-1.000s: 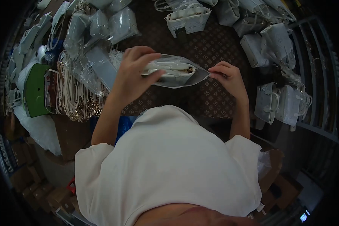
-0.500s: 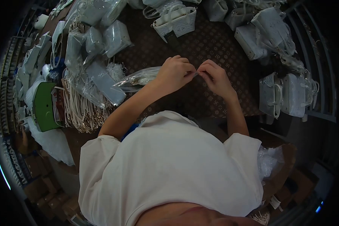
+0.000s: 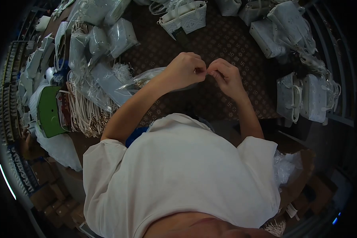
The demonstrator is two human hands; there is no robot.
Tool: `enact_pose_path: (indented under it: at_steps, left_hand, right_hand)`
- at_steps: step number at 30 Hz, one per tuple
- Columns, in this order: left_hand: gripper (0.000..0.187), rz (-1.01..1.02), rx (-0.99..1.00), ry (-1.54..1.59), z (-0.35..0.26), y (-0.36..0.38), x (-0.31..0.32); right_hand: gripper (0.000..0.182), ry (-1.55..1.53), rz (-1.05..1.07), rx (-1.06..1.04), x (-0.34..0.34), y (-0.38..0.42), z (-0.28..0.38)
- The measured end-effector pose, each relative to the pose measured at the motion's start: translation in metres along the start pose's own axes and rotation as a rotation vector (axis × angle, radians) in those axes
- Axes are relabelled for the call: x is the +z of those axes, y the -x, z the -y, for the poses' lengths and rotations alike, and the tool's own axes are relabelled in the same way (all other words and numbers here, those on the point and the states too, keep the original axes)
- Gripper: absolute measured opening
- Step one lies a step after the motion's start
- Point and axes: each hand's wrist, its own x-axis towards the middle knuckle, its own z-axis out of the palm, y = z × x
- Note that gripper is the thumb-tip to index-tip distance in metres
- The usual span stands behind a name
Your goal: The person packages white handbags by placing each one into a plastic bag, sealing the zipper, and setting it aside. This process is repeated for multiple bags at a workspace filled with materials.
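Note:
Above the brown patterned table [image 3: 230,47], my left hand [image 3: 187,70] and my right hand [image 3: 226,76] meet at the fingertips. Both are closed in a pinch. The plastic bag [image 3: 141,79], clear and with something pale inside, extends leftward from under my left hand and forearm. Whether its edge reaches the pinching fingers is too small to tell. A white handbag [image 3: 184,20] with a dark tag [image 3: 181,36] stands beyond my hands.
Plastic-wrapped white bags [image 3: 121,37] crowd the left side, near a bundle of pale straps [image 3: 85,107] and a green panel [image 3: 50,112]. At the right are more wrapped bags [image 3: 315,97] beside a metal rack [image 3: 341,67]. A carton with clear plastic [image 3: 283,168] sits by my right side.
Both hands have moved slightly up in the view, their fingertips still together. The clear film seen between them before is hardly visible now. The surroundings have shifted slightly in the view.

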Motion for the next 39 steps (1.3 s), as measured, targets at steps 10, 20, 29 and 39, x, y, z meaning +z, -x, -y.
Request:
enact_pose_path:
  at_steps: [10,20,29,39]
  left_hand:
    - [0.008,-0.108,-0.021,-0.292,0.02,0.085,-0.048]
    - [0.011,-0.249,-0.151,-0.613,0.034,0.183,-0.088]
    - [0.016,-0.185,-0.008,-0.675,0.039,0.184,-0.085]
    - [0.016,-0.264,-0.021,-0.707,0.046,0.206,-0.079]
  right_hand:
    - [0.006,0.032,-0.149,0.012,0.002,0.005,-0.006]
    - [0.018,0.204,-0.01,0.043,-0.001,-0.016,0.018]
    - [0.016,0.574,0.329,-0.539,0.147,-0.061,0.052]
    - [0.032,0.678,0.206,-0.721,0.096,-0.057,0.015]
